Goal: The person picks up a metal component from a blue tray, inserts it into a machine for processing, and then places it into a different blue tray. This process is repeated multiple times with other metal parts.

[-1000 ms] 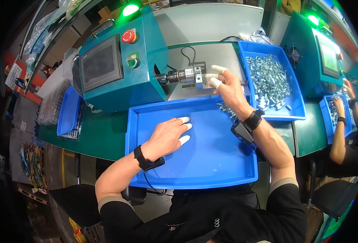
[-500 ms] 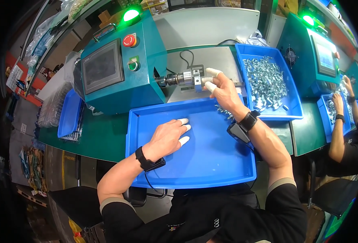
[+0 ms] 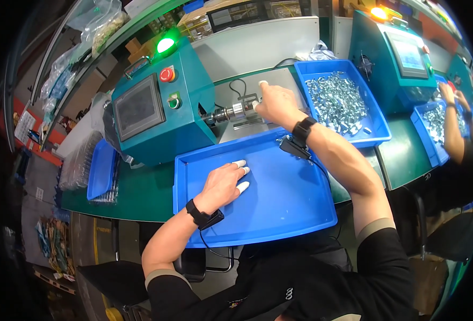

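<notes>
My left hand [image 3: 225, 186] lies inside the blue tray [image 3: 268, 214] in front of me, fingers stretched out with white finger cots on the tips. It holds nothing. My right hand [image 3: 279, 104] is up at the free end of the metal spindle [image 3: 231, 113] that sticks out of the green machine [image 3: 180, 131]. Its cotted fingers curl over the fixture there and mostly hide it; what is between them does not show.
A blue bin of shiny metal parts [image 3: 365, 129] stands right of the spindle. The machine carries a screen [image 3: 138, 108], a red button [image 3: 167, 74] and a lit green lamp [image 3: 165, 45]. Farther right, another person's hands [image 3: 450, 96] work above a second blue bin [image 3: 431, 147].
My right hand has turned and closed in over the spindle's end, covering the fixture. My left hand stays put in the tray. The neighbouring machine's lamp went from green to orange; the view has shifted slightly.
</notes>
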Available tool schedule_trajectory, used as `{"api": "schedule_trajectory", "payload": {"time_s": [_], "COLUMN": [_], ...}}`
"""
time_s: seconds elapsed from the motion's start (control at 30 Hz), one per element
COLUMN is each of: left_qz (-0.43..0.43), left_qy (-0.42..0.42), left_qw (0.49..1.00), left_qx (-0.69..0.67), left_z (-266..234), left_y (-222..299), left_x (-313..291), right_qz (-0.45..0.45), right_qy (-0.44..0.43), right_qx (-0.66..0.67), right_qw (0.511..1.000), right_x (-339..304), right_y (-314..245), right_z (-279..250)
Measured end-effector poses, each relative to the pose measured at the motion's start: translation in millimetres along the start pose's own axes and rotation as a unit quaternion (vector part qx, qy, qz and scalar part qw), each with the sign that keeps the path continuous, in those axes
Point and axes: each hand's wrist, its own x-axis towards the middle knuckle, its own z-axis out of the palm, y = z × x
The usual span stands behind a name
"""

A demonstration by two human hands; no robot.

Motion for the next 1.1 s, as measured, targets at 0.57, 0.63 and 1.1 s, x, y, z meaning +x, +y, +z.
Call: {"api": "schedule_trajectory", "payload": {"time_s": [0.57, 0.63, 1.1], "left_qz": [-0.026, 0.022, 0.152], "left_qy": [-0.032, 0.021, 0.104], "left_qw": [0.999, 0.997, 0.982], "left_qx": [-0.03, -0.072, -0.037], "left_z": [-7.8, 5.0, 42.6], "left_y": [31.5, 44.1, 87.7], "left_x": [49.8, 73.3, 135.0], "right_qz": [0.123, 0.087, 0.08], "right_qy": [0.212, 0.292, 0.272], "right_qx": [0.013, 0.154, 0.383], "right_qw": [0.969, 0.94, 0.879], "right_x": [-55.5, -69.1, -121.9], "right_y": [155.3, 159.8, 135.2], "right_z": [-87.0, -87.0, -72.5]}}
